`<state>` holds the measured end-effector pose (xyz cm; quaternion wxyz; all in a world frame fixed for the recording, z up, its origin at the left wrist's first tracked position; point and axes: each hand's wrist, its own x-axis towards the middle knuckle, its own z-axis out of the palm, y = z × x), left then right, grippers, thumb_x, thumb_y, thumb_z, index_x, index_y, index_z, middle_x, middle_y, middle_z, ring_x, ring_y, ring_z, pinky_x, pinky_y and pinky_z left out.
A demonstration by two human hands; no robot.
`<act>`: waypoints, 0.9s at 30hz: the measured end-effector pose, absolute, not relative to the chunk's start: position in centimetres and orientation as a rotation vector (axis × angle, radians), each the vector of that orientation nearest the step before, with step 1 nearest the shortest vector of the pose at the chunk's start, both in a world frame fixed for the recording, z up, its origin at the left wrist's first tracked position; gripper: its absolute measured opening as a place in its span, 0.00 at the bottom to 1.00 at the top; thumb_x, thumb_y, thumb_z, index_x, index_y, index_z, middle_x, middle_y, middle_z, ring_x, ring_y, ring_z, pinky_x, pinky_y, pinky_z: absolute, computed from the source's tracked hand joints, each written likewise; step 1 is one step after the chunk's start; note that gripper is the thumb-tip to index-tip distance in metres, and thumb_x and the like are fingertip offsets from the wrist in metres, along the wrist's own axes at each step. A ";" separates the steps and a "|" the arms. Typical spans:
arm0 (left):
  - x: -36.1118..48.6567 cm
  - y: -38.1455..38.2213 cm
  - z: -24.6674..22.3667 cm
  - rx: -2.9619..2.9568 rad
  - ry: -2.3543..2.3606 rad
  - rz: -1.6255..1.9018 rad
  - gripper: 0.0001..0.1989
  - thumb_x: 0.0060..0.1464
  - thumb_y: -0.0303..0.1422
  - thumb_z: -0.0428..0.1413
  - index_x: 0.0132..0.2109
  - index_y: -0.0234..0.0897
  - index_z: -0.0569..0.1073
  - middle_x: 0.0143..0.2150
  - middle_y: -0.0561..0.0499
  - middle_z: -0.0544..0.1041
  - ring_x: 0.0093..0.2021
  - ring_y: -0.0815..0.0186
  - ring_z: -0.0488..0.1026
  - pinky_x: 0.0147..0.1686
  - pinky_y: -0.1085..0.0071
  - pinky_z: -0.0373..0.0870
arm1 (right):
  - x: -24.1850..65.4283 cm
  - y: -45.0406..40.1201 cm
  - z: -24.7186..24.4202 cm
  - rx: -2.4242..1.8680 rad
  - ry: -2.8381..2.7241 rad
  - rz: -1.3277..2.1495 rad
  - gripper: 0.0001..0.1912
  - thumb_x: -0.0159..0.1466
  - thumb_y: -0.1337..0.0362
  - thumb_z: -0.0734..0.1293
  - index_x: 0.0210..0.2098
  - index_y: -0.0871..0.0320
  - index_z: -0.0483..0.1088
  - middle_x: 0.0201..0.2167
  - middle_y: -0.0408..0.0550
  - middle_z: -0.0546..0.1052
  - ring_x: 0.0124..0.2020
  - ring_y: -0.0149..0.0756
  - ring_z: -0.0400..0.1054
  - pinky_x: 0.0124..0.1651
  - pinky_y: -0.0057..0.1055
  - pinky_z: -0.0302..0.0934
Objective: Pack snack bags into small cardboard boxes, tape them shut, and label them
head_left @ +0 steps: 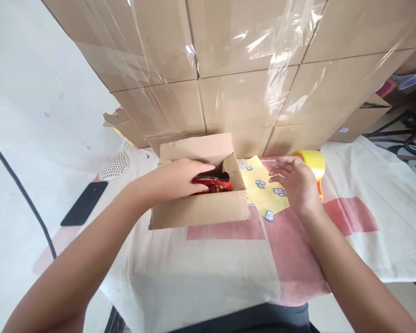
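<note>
An opened cardboard box [197, 210] sits on the cloth-covered table, flaps raised, with a red packet [222, 186] inside. My left hand [180, 180] reaches over its left side, thumb and a finger around the packet; the other fingers are partly hidden. Right of the box, my right hand [296, 185] hovers with fingers apart and nothing in them, above the edge of a yellow sheet [260, 178]. Small blue-edged cutout-like stickers [269, 215] lie on and around that sheet. Just behind my right hand is a yellow tape roll [314, 163] with an orange part.
Stacked cartons under clear wrap [242, 97] form a wall behind the table. At the left lie a dark phone [84, 203] and a white perforated object [115, 166]; a black cable [21, 194] hangs nearby. Another person's arm [411, 62] shows at far right.
</note>
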<state>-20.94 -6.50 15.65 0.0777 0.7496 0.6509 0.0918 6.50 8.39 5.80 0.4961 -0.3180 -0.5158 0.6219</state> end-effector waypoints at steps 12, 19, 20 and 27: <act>-20.2 -19.2 6.8 2.374 2.336 0.753 0.37 0.60 0.27 0.56 0.72 0.56 0.58 0.68 0.45 0.68 0.66 0.47 0.68 0.63 0.44 0.69 | 2.1 8.6 6.9 -0.609 -1.778 1.716 0.30 0.67 0.45 0.66 0.66 0.41 0.62 0.68 0.44 0.66 0.70 0.45 0.58 0.69 0.54 0.55; -18.9 -16.8 8.5 1.979 2.770 1.384 0.37 0.58 0.32 0.63 0.71 0.53 0.61 0.44 0.52 0.81 0.43 0.56 0.80 0.67 0.38 0.64 | -1.4 9.2 8.0 -0.252 -1.916 1.532 0.21 0.68 0.45 0.66 0.56 0.44 0.73 0.54 0.46 0.77 0.59 0.41 0.70 0.64 0.45 0.62; -18.9 -16.2 8.7 1.901 2.833 1.425 0.36 0.57 0.35 0.64 0.69 0.53 0.62 0.46 0.50 0.80 0.47 0.54 0.78 0.64 0.39 0.68 | -1.2 8.7 7.9 -0.245 -1.978 1.469 0.19 0.68 0.46 0.65 0.53 0.46 0.75 0.54 0.47 0.76 0.61 0.41 0.69 0.63 0.44 0.63; -19.9 -13.4 8.0 2.343 2.940 1.118 0.21 0.55 0.36 0.66 0.56 0.48 0.76 0.64 0.41 0.69 0.62 0.43 0.68 0.60 0.40 0.64 | 2.1 7.3 8.1 -0.291 -1.926 1.430 0.21 0.73 0.51 0.60 0.64 0.41 0.65 0.53 0.43 0.79 0.63 0.41 0.69 0.70 0.51 0.56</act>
